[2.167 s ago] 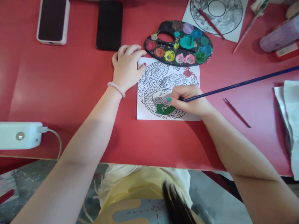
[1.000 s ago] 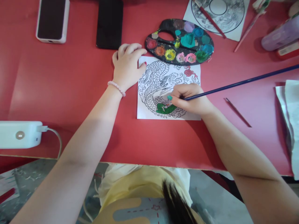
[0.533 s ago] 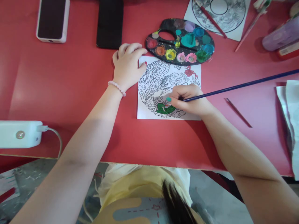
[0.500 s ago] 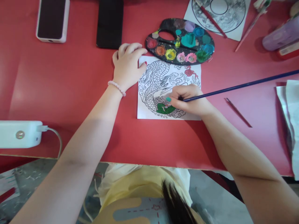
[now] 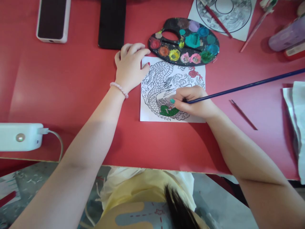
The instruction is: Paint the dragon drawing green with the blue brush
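A white sheet with a printed dragon drawing (image 5: 162,76) lies on the red table, with a green-painted patch on the dragon's lower body and a red flaming ball at its top right. My right hand (image 5: 193,100) rests on the sheet, its fingers closed round a long blue-handled paintbrush (image 5: 245,86). The brush tip is by the green patch, mostly hidden by my fingers. Fingers spread, my left hand (image 5: 132,65) lies flat at the sheet's top left corner, thumb on the paper. Just above the sheet sits a black paint palette (image 5: 188,47) with wells of many colours.
A black phone (image 5: 111,25) and a white-edged device (image 5: 52,20) lie at the back left. A white power bank (image 5: 21,136) with a cable is at the left edge. To the right are a thin brush (image 5: 244,115), folded tissue (image 5: 295,127), a purple bottle (image 5: 286,36) and another drawing (image 5: 240,19).
The far end of the blue-handled paintbrush has tilted slightly upward. My right hand has barely shifted over the green patch, and my left hand stays in place.
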{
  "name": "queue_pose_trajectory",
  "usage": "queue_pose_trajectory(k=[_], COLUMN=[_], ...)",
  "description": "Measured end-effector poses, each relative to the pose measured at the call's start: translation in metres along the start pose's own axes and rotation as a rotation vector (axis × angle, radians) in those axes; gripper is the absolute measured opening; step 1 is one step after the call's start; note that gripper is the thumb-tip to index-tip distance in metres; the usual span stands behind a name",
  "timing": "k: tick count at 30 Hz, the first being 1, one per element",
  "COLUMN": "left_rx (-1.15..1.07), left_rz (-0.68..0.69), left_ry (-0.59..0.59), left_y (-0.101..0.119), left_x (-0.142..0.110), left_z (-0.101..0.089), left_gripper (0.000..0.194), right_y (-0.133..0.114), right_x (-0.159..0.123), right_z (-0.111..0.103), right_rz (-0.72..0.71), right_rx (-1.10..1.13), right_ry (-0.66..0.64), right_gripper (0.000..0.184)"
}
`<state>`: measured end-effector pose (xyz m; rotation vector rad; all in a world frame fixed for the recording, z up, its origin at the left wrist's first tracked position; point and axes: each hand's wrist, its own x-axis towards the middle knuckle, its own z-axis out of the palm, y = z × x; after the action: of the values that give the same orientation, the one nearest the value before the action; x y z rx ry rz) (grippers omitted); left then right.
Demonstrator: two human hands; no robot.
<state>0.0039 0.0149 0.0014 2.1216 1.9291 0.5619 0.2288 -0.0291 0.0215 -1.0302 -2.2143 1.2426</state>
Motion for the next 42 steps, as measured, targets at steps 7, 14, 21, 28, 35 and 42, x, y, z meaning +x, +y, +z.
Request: queue_pose_trajectory(k=[7, 14, 21, 28, 35, 42], left_rx=[0.033, -0.025, 0.019, -0.015, -0.079, 0.022], left_rz=[-0.004, -0.013, -0.009, 0.010, -0.023, -0.045], left_ry=[-0.038, -0.059, -0.035, -0.021, -0.088, -0.063], left_y=[0.0012, 0.0003, 0.0006, -0.0007, -0.0012, 0.0006], left_x=[0.0003, 0.0013, 0.0002, 0.0003, 0.0013, 0.0018], left_z=[-0.0035, -0.0043, -0.0041, -0.0021, -0.0023, -0.0030], left_gripper=[0.047, 0.048, 0.046, 0.044, 0.061, 0.057], right_y=[0.0002, -0.0002, 0.0007, 0.0008, 0.0022, 0.0026], right_x=[0.0004, -0.0001, -0.0001, -0.0002, -0.0006, -0.0004], right_z=[0.0004, -0.0001, -0.0003, -0.0005, 0.0028, 0.0047], right_rz=[0.016, 0.012, 0.006, -0.010, -0.060, -0.056], right_rx=[0.003, -0.002, -0.021, -0.025, -0.020, -0.025], right_ry=[-0.003, -0.004, 0.027, 0.019, 0.047, 0.015], right_gripper=[0.043, 0.040, 0.043, 0.044, 0.041, 0.040])
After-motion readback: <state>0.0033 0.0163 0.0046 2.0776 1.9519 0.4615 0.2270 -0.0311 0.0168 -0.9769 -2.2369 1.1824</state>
